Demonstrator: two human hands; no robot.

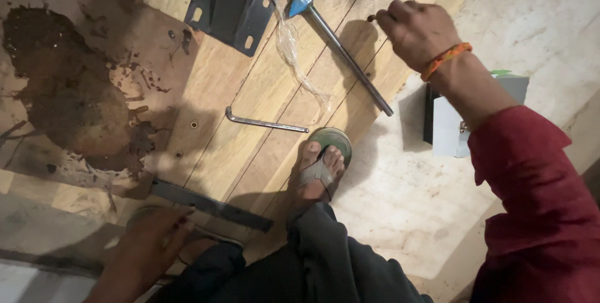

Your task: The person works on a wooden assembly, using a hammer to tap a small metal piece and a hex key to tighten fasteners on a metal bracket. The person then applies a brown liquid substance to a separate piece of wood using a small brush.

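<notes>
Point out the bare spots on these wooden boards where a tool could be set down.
Free: the boards between the bent rod and the dark bracket; also the pale floor right of the sandalled foot. Crowded: the top, where the hammer, plastic wrap and right hand cluster.

The person wears a deep red long sleeve [537, 215] of loose, slightly creased cloth on the right arm, its cuff ending short of the wrist, where a thin orange band [445, 59] of twisted thread circles it. The left hand [147, 250] and its forearm are bare, with dark polish on the fingernails. Dark grey-blue trousers [331, 265] of soft, folded fabric cover both legs, and the one foot in clear view is in an open sandal [325, 162] with a grey strap across the toes and a round greenish sole.
</notes>
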